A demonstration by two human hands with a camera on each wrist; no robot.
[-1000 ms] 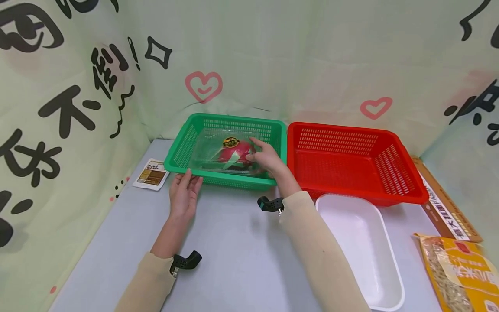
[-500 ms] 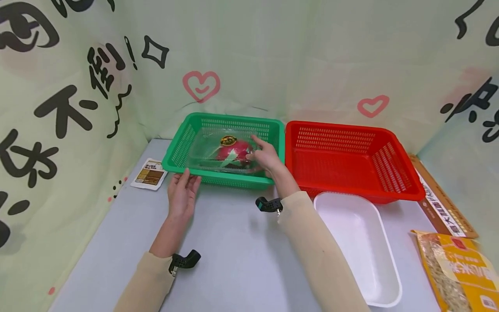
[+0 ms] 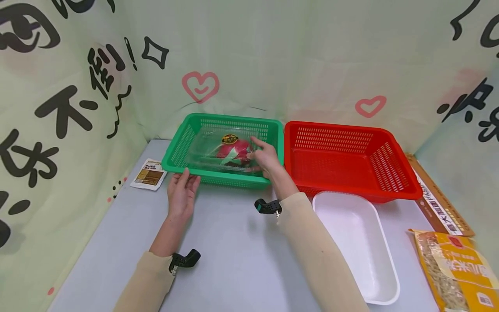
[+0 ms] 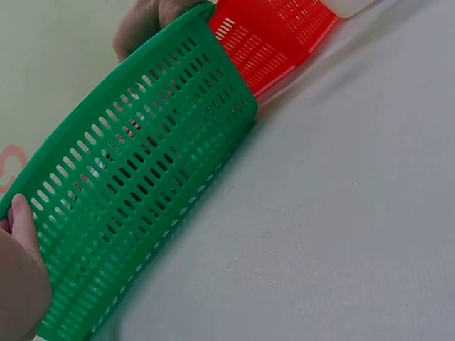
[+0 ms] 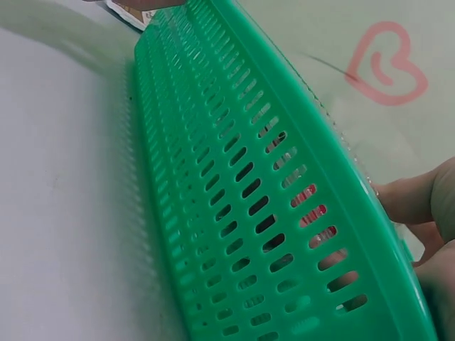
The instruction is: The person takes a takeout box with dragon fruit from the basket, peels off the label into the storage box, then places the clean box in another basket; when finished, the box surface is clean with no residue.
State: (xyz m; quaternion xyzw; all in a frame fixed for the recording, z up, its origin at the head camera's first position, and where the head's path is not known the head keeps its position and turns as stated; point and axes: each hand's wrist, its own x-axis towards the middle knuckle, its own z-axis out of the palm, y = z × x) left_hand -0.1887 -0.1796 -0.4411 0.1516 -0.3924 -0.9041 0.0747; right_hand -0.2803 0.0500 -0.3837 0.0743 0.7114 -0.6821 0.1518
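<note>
A clear plastic box point(image 3: 202, 149) lies inside the green basket point(image 3: 226, 178). Within it sits a pink dragon fruit point(image 3: 233, 151) with green scales, under a round black-and-gold label. My right hand point(image 3: 269, 159) holds the box's right end, index finger along the lid and thumb nearer the front. At the basket's front left, the fingers of my left hand point(image 3: 182, 197) grip the rim. The left wrist view has the slotted outer wall with my left hand point(image 4: 20, 273) at its near end. In the right wrist view, the basket wall hides most of the box.
Right of the green basket stands a red basket point(image 3: 331, 167), with a white tray point(image 3: 356, 242) in front of it. A brown flat box point(image 3: 440, 199) and a yellow bag of flakes point(image 3: 454, 268) lie at the right. A small white-and-brown packet point(image 3: 149, 174) lies at the left.
The view has shifted very slightly. Both hands keep their places at the green basket and the plastic box.
</note>
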